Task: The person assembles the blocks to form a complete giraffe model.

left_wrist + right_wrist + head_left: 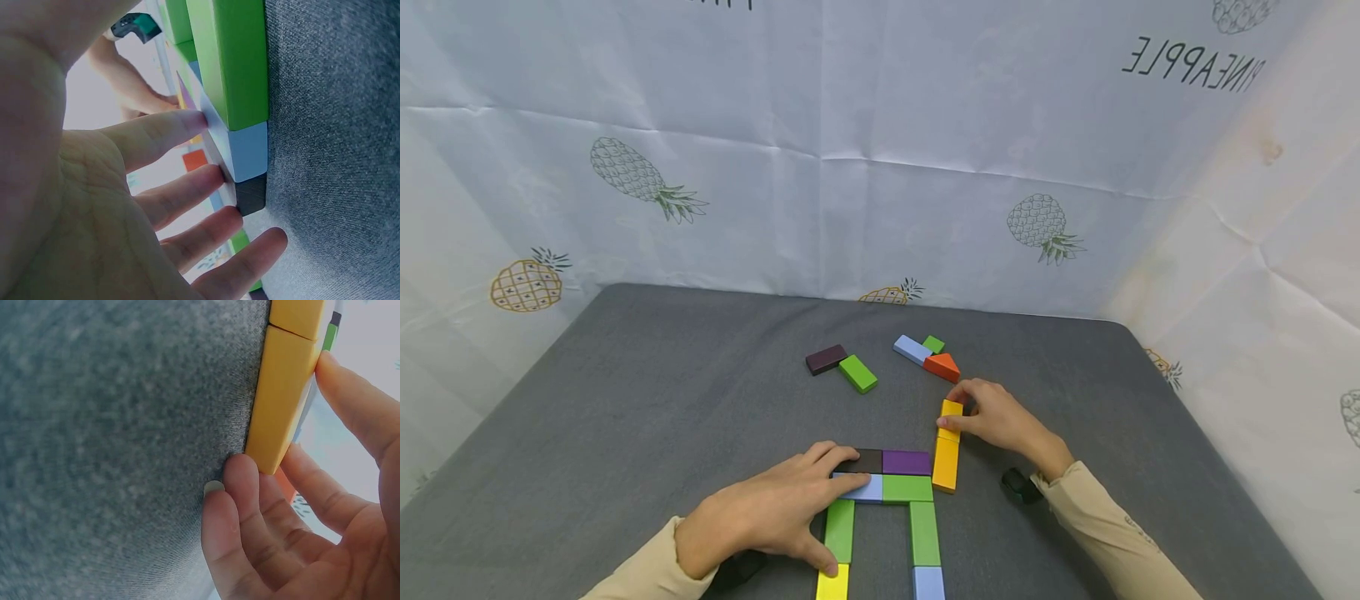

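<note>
Flat wooden blocks form an arch-like layout on the grey table. My left hand [775, 504] lies spread over its left side. Its fingertips touch the dark brown block [867, 461] and the light blue block [868, 490]; the thumb touches the yellow block [832, 583] below a green block [840, 533]. My right hand [1003, 421] holds the far one of two orange-yellow blocks [951, 410], thumb across it and fingers at its far end. The near orange-yellow block [946, 467] lines up end to end with it, beside the purple block [906, 462].
Farther back lie a dark brown block [825, 360] and a green block [858, 374]. To their right sit a light blue block [912, 349], a small green block [934, 344] and an orange-red triangle [943, 367]. A pineapple-print curtain [865, 217] hangs behind the table [700, 392].
</note>
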A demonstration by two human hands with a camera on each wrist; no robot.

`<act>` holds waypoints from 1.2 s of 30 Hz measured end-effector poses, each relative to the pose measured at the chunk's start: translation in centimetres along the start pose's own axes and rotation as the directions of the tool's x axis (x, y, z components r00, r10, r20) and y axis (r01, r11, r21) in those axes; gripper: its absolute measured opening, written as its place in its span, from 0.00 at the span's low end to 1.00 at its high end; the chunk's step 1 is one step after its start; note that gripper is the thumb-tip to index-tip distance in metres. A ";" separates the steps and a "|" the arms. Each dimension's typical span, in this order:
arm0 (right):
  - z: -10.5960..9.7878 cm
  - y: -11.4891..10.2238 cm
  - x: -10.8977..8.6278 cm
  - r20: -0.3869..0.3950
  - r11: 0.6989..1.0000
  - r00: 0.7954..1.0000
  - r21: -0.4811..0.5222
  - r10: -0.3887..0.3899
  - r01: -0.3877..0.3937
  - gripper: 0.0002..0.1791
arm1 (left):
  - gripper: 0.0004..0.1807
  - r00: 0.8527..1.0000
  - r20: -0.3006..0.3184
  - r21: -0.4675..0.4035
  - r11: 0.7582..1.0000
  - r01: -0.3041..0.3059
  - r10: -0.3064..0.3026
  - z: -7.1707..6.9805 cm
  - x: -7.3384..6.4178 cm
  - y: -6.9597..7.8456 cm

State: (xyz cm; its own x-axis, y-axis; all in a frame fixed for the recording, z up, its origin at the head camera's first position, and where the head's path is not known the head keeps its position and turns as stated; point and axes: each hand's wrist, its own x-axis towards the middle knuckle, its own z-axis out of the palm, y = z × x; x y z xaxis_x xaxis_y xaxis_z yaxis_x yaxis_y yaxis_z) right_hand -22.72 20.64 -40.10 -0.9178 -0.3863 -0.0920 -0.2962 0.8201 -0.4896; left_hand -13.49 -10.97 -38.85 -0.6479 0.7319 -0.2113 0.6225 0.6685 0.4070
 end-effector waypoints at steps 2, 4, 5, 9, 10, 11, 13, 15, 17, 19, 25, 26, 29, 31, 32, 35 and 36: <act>0.0 0.0 0.0 0.000 1.000 1.000 0.002 0.000 0.000 0.24 | 0.50 1.000 0.000 -0.001 1.000 -0.001 0.001 0.0 0.0 0.0; 0.0 -0.1 0.0 0.001 1.000 1.000 0.003 -0.001 0.001 0.24 | 0.50 1.000 0.001 -0.002 1.000 -0.002 0.002 0.0 0.0 0.0; 0.0 -0.1 0.0 0.002 1.000 1.000 0.002 0.000 0.000 0.24 | 0.50 1.000 0.002 -0.001 1.000 -0.002 0.002 0.0 0.0 0.0; 0.0 0.0 0.0 0.003 1.000 1.000 -0.001 -0.003 0.003 0.23 | 0.50 1.000 0.004 0.005 1.000 0.003 -0.003 0.0 0.0 0.0; 0.0 0.0 0.0 0.002 1.000 1.000 -0.002 -0.002 0.002 0.23 | 0.50 1.000 0.003 0.006 1.000 0.003 -0.003 0.0 0.0 0.0; 0.0 0.0 0.0 0.001 1.000 1.000 -0.001 -0.004 0.004 0.24 | 0.50 1.000 0.003 0.008 1.000 0.004 -0.004 0.0 0.0 0.0; 0.0 0.0 -0.1 0.001 1.000 1.000 -0.002 -0.012 0.012 0.25 | 0.50 1.000 0.002 0.011 1.000 0.004 -0.004 0.1 0.0 0.0; -0.1 0.1 -0.2 0.006 1.000 1.000 0.000 -0.018 0.018 0.27 | 0.51 1.000 -0.001 0.011 1.000 0.004 -0.004 0.1 0.0 0.0; -0.1 0.1 -0.3 0.020 1.000 1.000 0.001 -0.023 0.023 0.30 | 0.51 1.000 -0.005 0.012 1.000 0.002 -0.002 0.1 0.0 0.0; -0.2 0.0 -0.5 0.038 1.000 0.999 0.002 -0.020 0.020 0.33 | 0.50 1.000 -0.008 0.014 1.000 0.000 0.000 0.1 0.0 0.0; -0.3 -0.1 -0.7 0.071 1.000 0.997 -0.002 -0.024 0.025 0.39 | 0.50 1.000 -0.014 0.023 1.000 -0.005 0.005 0.2 0.0 0.0; -0.3 -0.1 -0.7 0.071 1.000 0.997 -0.003 -0.027 0.027 0.39 | 0.50 1.000 -0.015 0.024 1.000 -0.005 0.005 0.2 0.0 0.0; -0.2 -0.1 -0.7 0.070 1.000 0.997 -0.010 -0.028 0.029 0.39 | 0.50 1.000 -0.018 0.024 1.000 -0.001 0.001 0.2 0.0 0.0; -0.2 -0.1 -0.7 0.071 1.000 0.997 -0.009 -0.028 0.029 0.39 | 0.51 1.000 -0.018 0.023 1.000 0.003 -0.002 0.2 0.0 0.0; -0.2 -0.1 -0.7 0.072 1.000 0.997 -0.008 -0.027 0.028 0.39 | 0.51 1.000 -0.017 0.022 1.000 0.005 -0.005 0.2 0.0 0.1; -0.1 -0.1 -0.8 0.075 1.000 0.997 -0.007 -0.026 0.027 0.39 | 0.51 1.000 -0.016 0.020 1.000 0.007 -0.007 0.2 0.0 0.1; -0.1 -0.1 -0.8 0.075 1.000 0.997 -0.007 -0.028 0.028 0.39 | 0.51 1.000 -0.015 0.019 1.000 0.006 -0.006 0.2 0.0 0.1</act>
State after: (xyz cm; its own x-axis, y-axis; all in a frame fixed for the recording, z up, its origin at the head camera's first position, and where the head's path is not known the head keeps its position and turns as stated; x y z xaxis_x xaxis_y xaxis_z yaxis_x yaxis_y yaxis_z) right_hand -22.03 20.94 -39.92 -0.8867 -0.4395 -0.1436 -0.3238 0.8120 -0.4855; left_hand -13.35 -10.92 -38.99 -0.6581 0.7259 -0.2002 0.6269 0.6755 0.3883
